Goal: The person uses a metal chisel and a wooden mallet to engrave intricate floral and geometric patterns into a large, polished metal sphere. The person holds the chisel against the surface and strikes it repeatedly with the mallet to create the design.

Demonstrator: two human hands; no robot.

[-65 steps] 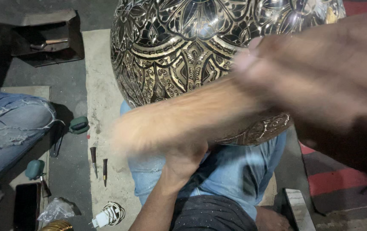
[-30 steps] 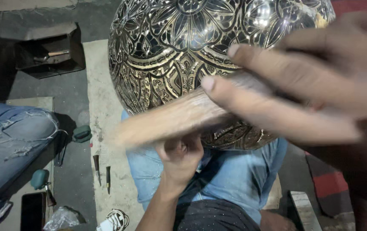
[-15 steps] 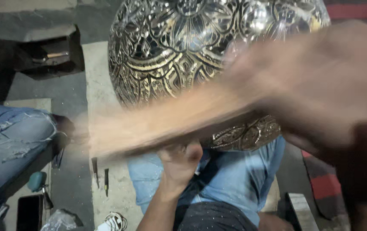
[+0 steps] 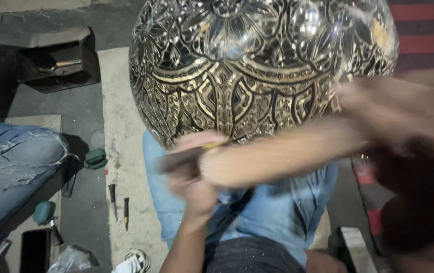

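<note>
A large engraved brass globe (image 4: 262,71) fills the top of the frame, resting against your lap above your blue jeans (image 4: 277,212). As far as the view shows, its facing side is already cut with flowers, arches and bands; the lower edge near your hands appears to be the part in hand, and what remains on the hidden sides cannot be judged.

Your right hand (image 4: 404,111) comes in from the right, closed around a pale wooden stick (image 4: 277,151) that lies across the bottom of the globe — all of it smeared by motion. Your left hand (image 4: 191,167) sits just under the globe's lower edge, fingers curled around a thin dark tool (image 4: 181,157) with a yellowish end pointing at the metal.

To the left, another person's knee in torn jeans (image 4: 15,167) rests on the floor beside a pale mat (image 4: 123,126). Smaller still — two short chisels (image 4: 118,199) lie on the mat's edge, with green-handled tools (image 4: 95,157) nearby and a dark box (image 4: 55,63) beyond.
</note>
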